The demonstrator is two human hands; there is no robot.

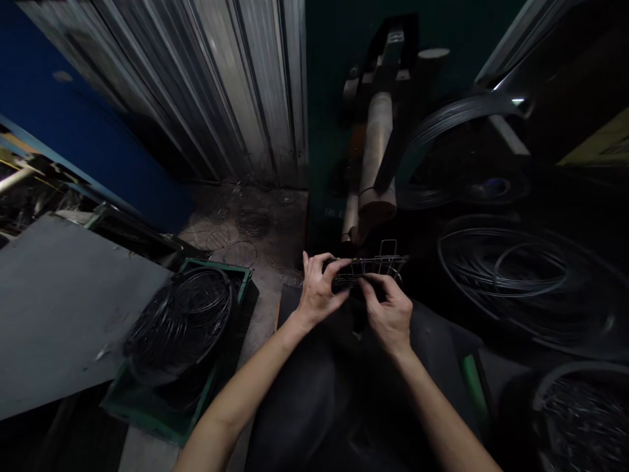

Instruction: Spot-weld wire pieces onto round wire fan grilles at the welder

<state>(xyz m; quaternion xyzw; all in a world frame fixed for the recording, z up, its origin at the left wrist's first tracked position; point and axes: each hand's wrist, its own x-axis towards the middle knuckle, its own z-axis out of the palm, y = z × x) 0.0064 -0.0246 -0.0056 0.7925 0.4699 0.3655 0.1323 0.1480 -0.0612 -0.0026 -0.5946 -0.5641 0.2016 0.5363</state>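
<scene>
A: What's the room like?

B: Dim. A ribbed metal wall (206, 85) stands at the back, with a blue panel (103, 105) to its left and a green panel (322, 151) to its right. The floor (278, 239) is grey and dirty, with wire rings (240, 252) lying on it near the wall.

A: And the near surface?

B: A dark cover (324, 387) spreads below the hands. I can't tell what is under it.

A: Where's the frame?

B: The wire frame (388, 264) is up in both hands, above the far end of the cover.

A: How are the hands?

B: The left hand (317, 292) grips its left end, fingers above and thumb below. The right hand (392, 311) pinches its near side between fingertips and thumb.

A: Any writing?

B: Small pale marks on the green panel, too faint to read surely. The yellow sheet (602, 141) at far right has blurred lettering.

A: What edges crowd the work?

B: The round bar (377, 157) of the machine ends just beyond the frame. To the right, a wire coil (511, 269) and a tub (543, 393) sit beside the cover. To the left, a crate (140, 410) bears black rings (184, 314), with a grey board (59, 308) next to it.

A: Open room?

B: A narrow strip of floor between crate and cover, widening toward the wall.
</scene>
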